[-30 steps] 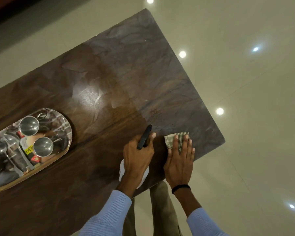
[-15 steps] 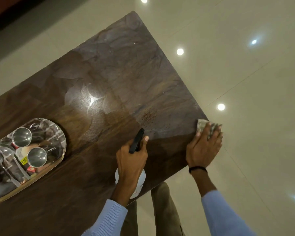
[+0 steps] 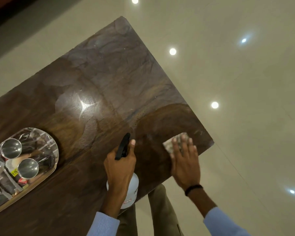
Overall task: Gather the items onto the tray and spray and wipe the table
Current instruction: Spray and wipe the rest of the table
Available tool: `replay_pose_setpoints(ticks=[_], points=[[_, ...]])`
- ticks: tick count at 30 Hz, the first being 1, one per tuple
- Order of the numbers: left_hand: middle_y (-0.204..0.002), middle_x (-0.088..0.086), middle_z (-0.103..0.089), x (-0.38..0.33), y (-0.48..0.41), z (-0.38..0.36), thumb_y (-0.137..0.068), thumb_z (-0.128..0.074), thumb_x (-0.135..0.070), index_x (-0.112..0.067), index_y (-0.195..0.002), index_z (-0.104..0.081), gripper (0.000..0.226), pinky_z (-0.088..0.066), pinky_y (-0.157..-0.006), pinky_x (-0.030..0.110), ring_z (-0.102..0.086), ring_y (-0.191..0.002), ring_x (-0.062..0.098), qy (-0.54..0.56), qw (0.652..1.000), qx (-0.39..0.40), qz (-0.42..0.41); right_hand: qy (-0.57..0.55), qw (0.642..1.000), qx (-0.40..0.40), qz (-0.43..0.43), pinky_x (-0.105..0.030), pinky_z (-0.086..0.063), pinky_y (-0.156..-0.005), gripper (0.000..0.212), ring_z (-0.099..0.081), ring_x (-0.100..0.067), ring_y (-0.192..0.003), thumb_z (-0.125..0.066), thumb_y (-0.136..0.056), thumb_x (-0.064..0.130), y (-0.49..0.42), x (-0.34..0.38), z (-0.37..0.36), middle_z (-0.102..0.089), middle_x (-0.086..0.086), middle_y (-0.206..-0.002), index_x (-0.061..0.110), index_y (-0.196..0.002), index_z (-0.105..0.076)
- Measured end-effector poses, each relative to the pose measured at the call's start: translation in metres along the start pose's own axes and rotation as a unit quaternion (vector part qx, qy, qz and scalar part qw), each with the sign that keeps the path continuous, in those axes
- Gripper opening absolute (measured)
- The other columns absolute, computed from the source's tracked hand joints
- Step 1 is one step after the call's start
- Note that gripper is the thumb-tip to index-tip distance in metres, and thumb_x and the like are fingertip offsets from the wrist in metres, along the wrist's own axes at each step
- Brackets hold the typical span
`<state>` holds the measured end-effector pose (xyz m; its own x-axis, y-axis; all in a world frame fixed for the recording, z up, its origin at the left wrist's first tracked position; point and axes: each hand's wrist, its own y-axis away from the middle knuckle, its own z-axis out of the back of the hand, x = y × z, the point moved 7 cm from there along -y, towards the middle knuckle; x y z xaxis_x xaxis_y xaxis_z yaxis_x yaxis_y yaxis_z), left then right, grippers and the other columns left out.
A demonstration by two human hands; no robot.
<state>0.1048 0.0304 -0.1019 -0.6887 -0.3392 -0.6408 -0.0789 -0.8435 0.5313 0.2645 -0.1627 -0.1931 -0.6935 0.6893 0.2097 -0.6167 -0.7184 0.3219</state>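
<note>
My left hand (image 3: 121, 167) grips a white spray bottle (image 3: 132, 191) with a black trigger head, held over the near edge of the dark wooden table (image 3: 100, 79). To its right, my right hand (image 3: 184, 160) presses flat on a checked cloth (image 3: 170, 143) near the table's right corner. A darker wet arc marks the wood around the cloth. At the left sits a shiny oval tray (image 3: 55, 150) holding two steel cups (image 3: 11, 148), spoons and small packets.
The table's right corner and near edge lie close to both hands, with glossy beige floor beyond. My legs stand just below the near edge. A bright ceiling-light glare reflects on the table's middle.
My right hand has swept the cloth back from the right edge of the table inward toward the bottle. My left hand has kept hold of the bottle in about the same spot.
</note>
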Motion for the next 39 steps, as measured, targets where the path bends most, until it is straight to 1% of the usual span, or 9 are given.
replay_pose_setpoints(ticks=[5,9,12,17,20,25,30,35,39], points=[[-0.064,0.006,-0.069,-0.001,-0.007,-0.002,-0.081,-0.063,-0.059,-0.011,-0.081,-0.074,0.049,-0.059,-0.068,0.048,-0.067,-0.06,0.023,0.013,1.0,-0.009,0.001,-0.053,0.97,-0.091,-0.217,-0.057,-0.021,-0.121,0.06,-0.015,-0.039,-0.153,-0.031,-0.106,0.04,-0.102,-0.016,0.041,-0.015,-0.013,-0.168,0.02,-0.16,-0.018],[-0.062,0.005,-0.068,0.0,-0.011,-0.003,-0.082,-0.067,-0.058,-0.014,-0.079,-0.073,0.044,-0.059,-0.069,0.049,-0.067,-0.059,0.023,0.022,0.999,-0.01,0.03,-0.017,0.997,-0.052,-0.047,-0.053,-0.011,-0.124,0.061,-0.009,-0.037,-0.155,-0.036,-0.105,0.039,-0.105,0.056,0.024,-0.011,-0.01,-0.169,0.024,-0.161,-0.017],[-0.062,0.005,-0.069,-0.004,-0.01,0.0,-0.076,-0.062,-0.065,-0.013,-0.078,-0.073,0.053,-0.059,-0.068,0.049,-0.067,-0.058,0.023,0.029,0.999,-0.008,0.028,-0.004,0.998,-0.012,0.057,-0.055,-0.017,-0.123,0.062,-0.01,-0.034,-0.155,-0.041,-0.104,0.037,-0.051,0.048,0.011,-0.007,-0.004,-0.168,0.027,-0.16,-0.017],[-0.066,0.005,-0.07,-0.007,-0.013,0.001,-0.083,-0.068,-0.051,-0.013,-0.081,-0.073,0.038,-0.059,-0.07,0.047,-0.068,-0.062,0.022,0.038,0.999,0.0,0.03,-0.015,0.993,-0.032,-0.11,-0.058,-0.023,-0.12,0.058,-0.013,-0.037,-0.154,-0.029,-0.105,0.037,-0.04,-0.044,0.027,-0.014,-0.011,-0.168,0.019,-0.16,-0.023],[-0.07,0.005,-0.072,-0.009,-0.013,0.0,-0.084,-0.069,-0.048,-0.011,-0.084,-0.074,0.037,-0.059,-0.072,0.043,-0.068,-0.065,0.02,0.039,0.999,-0.003,0.021,-0.039,0.977,-0.084,-0.194,-0.056,-0.023,-0.12,0.058,-0.016,-0.039,-0.153,-0.029,-0.105,0.039,-0.084,-0.031,0.041,-0.019,-0.013,-0.167,0.019,-0.16,-0.021],[-0.067,0.002,-0.071,-0.008,-0.013,0.0,-0.083,-0.069,-0.056,-0.015,-0.08,-0.074,0.041,-0.059,-0.07,0.049,-0.069,-0.062,0.021,0.045,0.998,-0.026,0.041,-0.018,0.999,-0.025,0.026,-0.054,-0.013,-0.124,0.061,-0.01,-0.039,-0.154,-0.04,-0.104,0.038,-0.087,0.07,0.016,-0.016,-0.011,-0.167,0.023,-0.16,-0.022],[-0.067,0.002,-0.071,-0.019,-0.007,0.002,-0.081,-0.066,-0.059,-0.014,-0.081,-0.074,0.046,-0.059,-0.069,0.05,-0.069,-0.062,0.022,0.033,0.999,-0.02,0.034,0.015,0.979,0.056,0.196,-0.055,-0.03,-0.118,0.069,-0.013,-0.035,-0.154,-0.048,-0.101,0.039,0.007,0.061,-0.011,-0.009,-0.002,-0.168,0.031,-0.161,-0.014],[-0.067,0.004,-0.071,-0.023,-0.005,0.009,-0.075,-0.06,-0.064,-0.014,-0.082,-0.072,0.052,-0.06,-0.071,0.048,-0.069,-0.063,0.022,0.049,0.998,-0.028,0.041,0.004,1.0,0.0,0.002,-0.055,-0.02,-0.122,0.063,-0.011,-0.036,-0.155,-0.037,-0.105,0.036,-0.065,0.007,0.027,-0.007,-0.008,-0.168,0.026,-0.161,-0.01],[-0.066,0.005,-0.07,-0.023,-0.004,0.013,-0.081,-0.065,-0.057,-0.012,-0.078,-0.072,0.046,-0.06,-0.071,0.046,-0.069,-0.062,0.02,0.055,0.996,-0.043,0.054,-0.035,0.996,-0.04,-0.077,-0.053,-0.014,-0.124,0.06,-0.009,-0.038,-0.154,-0.034,-0.105,0.038,-0.145,0.06,0.04,-0.012,-0.013,-0.168,0.021,-0.16,-0.018]])
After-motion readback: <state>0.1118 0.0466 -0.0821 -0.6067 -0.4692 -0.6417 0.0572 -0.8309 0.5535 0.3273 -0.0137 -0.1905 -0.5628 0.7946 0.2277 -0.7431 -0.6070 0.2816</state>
